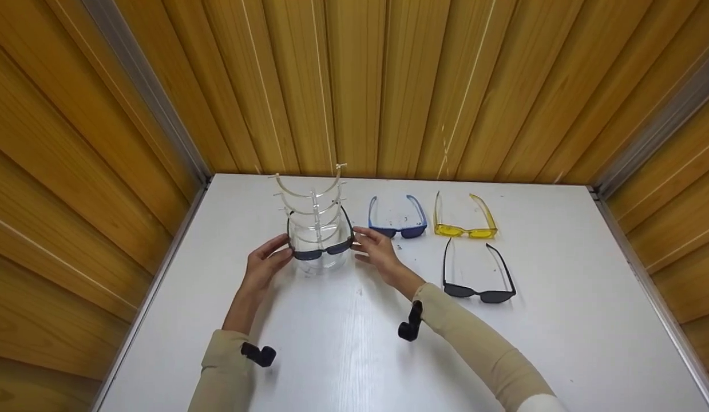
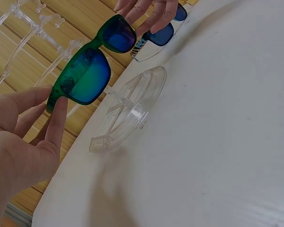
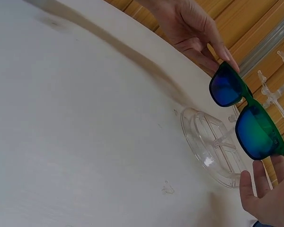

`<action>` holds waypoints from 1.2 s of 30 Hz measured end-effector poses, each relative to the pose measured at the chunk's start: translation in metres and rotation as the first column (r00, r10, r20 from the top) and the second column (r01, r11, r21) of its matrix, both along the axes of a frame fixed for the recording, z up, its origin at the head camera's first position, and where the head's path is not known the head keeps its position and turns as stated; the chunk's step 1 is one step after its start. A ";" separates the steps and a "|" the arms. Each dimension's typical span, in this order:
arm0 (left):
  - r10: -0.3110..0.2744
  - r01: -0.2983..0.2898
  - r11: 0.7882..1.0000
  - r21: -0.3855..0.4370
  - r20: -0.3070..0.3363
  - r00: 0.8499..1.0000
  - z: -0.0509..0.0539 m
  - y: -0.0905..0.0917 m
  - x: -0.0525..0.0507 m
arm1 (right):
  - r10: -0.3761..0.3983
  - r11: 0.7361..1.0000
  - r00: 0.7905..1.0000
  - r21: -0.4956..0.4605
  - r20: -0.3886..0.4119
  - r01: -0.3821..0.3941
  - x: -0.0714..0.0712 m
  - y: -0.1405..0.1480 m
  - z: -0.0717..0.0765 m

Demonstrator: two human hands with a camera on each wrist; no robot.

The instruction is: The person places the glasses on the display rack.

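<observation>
Green-framed sunglasses (image 1: 323,252) with blue-green lenses (image 2: 87,78) are at the lower part of a clear plastic display stand (image 1: 316,214), above its round base (image 2: 132,113). My left hand (image 1: 262,269) pinches the frame's left end between thumb and fingers, seen closely in the left wrist view. At the other end my right hand (image 1: 383,254) holds the hinge area with its fingertips; the right wrist view shows that hand (image 3: 272,196) beside the green frame (image 3: 260,132). The stand's upper curved arms hold no glasses. Whether the sunglasses rest on a lower arm I cannot tell.
Blue sunglasses (image 1: 412,232) lie right of the stand, with yellow glasses (image 1: 482,233) farther right and black sunglasses (image 1: 495,296) nearer the front. All stand on the white table (image 1: 343,355). Wood-patterned panels (image 1: 354,86) enclose its back and sides.
</observation>
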State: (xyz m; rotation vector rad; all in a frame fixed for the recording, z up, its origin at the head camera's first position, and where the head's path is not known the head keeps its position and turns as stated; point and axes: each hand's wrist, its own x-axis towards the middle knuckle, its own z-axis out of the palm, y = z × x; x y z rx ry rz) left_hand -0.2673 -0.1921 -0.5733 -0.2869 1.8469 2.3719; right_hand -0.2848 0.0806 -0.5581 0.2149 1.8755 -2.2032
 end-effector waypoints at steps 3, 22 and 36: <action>0.020 -0.020 1.000 0.020 -0.007 1.000 -0.003 0.000 -0.003 | 0.027 1.000 1.000 -0.012 -0.014 -0.027 -0.001 0.000 -0.004; 0.081 -0.080 0.996 0.046 -0.007 0.997 -0.019 -0.003 -0.023 | 0.206 0.972 0.977 -0.103 -0.044 -0.210 -0.010 -0.002 -0.017; 0.077 -0.077 0.997 0.010 0.005 0.997 -0.019 -0.004 -0.020 | 0.286 0.956 0.956 -0.050 -0.068 -0.289 -0.006 0.002 -0.020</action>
